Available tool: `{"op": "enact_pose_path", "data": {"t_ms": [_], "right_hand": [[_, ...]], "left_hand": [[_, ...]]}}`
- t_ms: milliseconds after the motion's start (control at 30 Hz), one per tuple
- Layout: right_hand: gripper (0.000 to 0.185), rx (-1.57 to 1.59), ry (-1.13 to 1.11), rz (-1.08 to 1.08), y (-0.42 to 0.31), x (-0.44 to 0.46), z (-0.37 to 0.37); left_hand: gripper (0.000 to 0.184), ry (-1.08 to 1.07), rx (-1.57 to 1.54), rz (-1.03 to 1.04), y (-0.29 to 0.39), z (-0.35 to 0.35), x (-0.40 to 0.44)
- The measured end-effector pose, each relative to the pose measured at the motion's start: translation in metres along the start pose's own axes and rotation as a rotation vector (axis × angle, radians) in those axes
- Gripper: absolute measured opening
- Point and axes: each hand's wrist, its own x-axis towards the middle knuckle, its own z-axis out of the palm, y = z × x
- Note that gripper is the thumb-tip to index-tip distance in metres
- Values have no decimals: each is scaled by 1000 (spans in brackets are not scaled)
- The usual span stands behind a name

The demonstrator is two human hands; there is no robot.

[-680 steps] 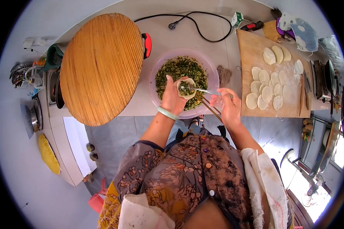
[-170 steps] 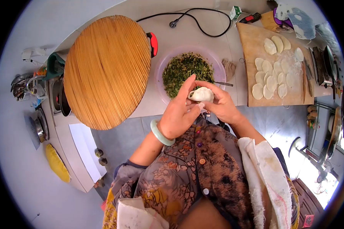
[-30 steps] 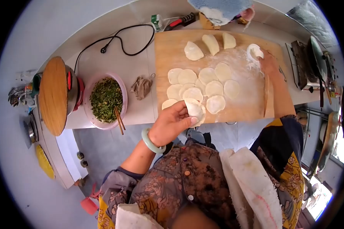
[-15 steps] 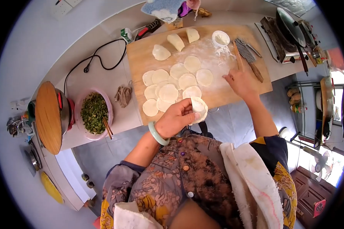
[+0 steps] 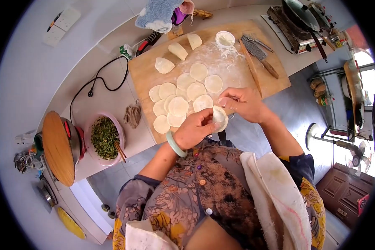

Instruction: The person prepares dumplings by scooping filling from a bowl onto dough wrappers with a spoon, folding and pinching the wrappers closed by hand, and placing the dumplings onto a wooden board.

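My left hand (image 5: 196, 128), with a pale green bangle at the wrist, pinches a dough wrapper (image 5: 221, 119) in front of the board's near edge. The wrapper is cupped, its upper edge raised. My right hand (image 5: 245, 105) is just above and right of it, fingers bent and thumb apart from them, with nothing visible between. Whether a fingertip touches the wrapper's edge is unclear. Several round flat wrappers (image 5: 178, 106) lie overlapping on the floured wooden board (image 5: 143, 73). A thin rolling pin (image 5: 251, 66) rests at the board's right side.
Dough pieces (image 5: 178, 51) and a white bowl of flour (image 5: 225, 39) are at the board's back. A cleaver (image 5: 260, 56) lies right of the rolling pin. On the left stand a pink basin (image 5: 121, 137) of chopped green filling with chopsticks (image 5: 120, 151), and a cloth (image 5: 132, 116).
My right hand has left the near end of the rolling pin and come left to the wrapper. My left hand keeps hold of the wrapper. The view has shifted slightly.
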Motion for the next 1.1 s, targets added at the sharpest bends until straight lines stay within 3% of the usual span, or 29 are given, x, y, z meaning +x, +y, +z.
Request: {"op": "enact_pose_path", "data": {"t_ms": [367,600,900,1000,1100], "right_hand": [[20,-426,-50,-187,-24,2,45],[20,-566,-73,-345,-26,9,76],[29,-264,-83,-118,-31,15,81],[29,-489,-293,-100,-41,17,80],[28,-575,-360,-175,-35,19,85]], "left_hand": [[42,66,158,-28,-10,-13,-32],[38,116,99,44,-25,-22,-55],[41,165,-63,54,-22,-28,-76],[41,139,-97,90,-26,-33,-78],[39,91,-99,87,-26,-36,-81]]}}
